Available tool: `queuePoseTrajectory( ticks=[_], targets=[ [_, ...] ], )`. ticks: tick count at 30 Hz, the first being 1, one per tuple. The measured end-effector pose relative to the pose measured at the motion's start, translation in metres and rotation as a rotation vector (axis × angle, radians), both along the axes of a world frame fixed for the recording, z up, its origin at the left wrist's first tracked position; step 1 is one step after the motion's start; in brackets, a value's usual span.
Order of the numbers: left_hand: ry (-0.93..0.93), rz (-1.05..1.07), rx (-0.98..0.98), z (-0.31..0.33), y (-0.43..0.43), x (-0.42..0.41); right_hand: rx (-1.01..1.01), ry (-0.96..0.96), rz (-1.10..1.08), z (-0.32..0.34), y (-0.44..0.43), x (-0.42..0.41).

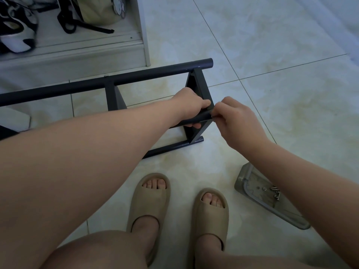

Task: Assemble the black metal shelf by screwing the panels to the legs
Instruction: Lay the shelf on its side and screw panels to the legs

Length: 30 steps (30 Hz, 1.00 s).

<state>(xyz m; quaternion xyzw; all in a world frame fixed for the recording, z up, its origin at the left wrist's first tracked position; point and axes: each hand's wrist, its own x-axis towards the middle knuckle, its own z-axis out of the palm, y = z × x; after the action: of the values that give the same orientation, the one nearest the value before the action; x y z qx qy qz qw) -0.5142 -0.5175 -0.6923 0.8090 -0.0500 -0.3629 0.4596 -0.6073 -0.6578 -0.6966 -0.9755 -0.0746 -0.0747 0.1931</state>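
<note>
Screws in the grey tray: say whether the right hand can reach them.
Probably yes: the screws lie uncovered in the tray beside that forearm, though the right hand must first release its grip at the leg.

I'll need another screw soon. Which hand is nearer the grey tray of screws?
Right. The right hand pinches at the end of the black leg, beyond the grey tray, with its forearm passing over the tray. The left hand grips that leg, farther left.

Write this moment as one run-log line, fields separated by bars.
step: fastening panel to leg | left hand: grips leg | right hand: pinches screw at joint | spare screws: in grey tray
</note>
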Motion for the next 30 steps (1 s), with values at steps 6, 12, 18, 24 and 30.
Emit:
queuePoseTrajectory(
  ticks=[6,12,18,24,30],
  targets=[
    [0.034,0.061,-0.023,-0.001,0.000,0.001,-0.063,-0.003,-0.062,-0.004,0.004,0.001],
    [0.046,0.081,-0.026,-0.002,0.000,0.002,-0.050,-0.022,-0.067,-0.004,0.001,0.000],
    [0.046,0.083,-0.027,-0.001,0.000,0.001,0.149,-0.001,0.030,-0.006,-0.007,-0.001],
    [0.043,0.085,-0.024,-0.002,0.000,0.002,0.123,-0.044,0.003,-0.010,-0.009,0.005],
    [0.048,0.081,-0.033,-0.003,0.001,0.003,0.251,0.133,-0.074,-0.005,-0.021,0.022]
  ],
)
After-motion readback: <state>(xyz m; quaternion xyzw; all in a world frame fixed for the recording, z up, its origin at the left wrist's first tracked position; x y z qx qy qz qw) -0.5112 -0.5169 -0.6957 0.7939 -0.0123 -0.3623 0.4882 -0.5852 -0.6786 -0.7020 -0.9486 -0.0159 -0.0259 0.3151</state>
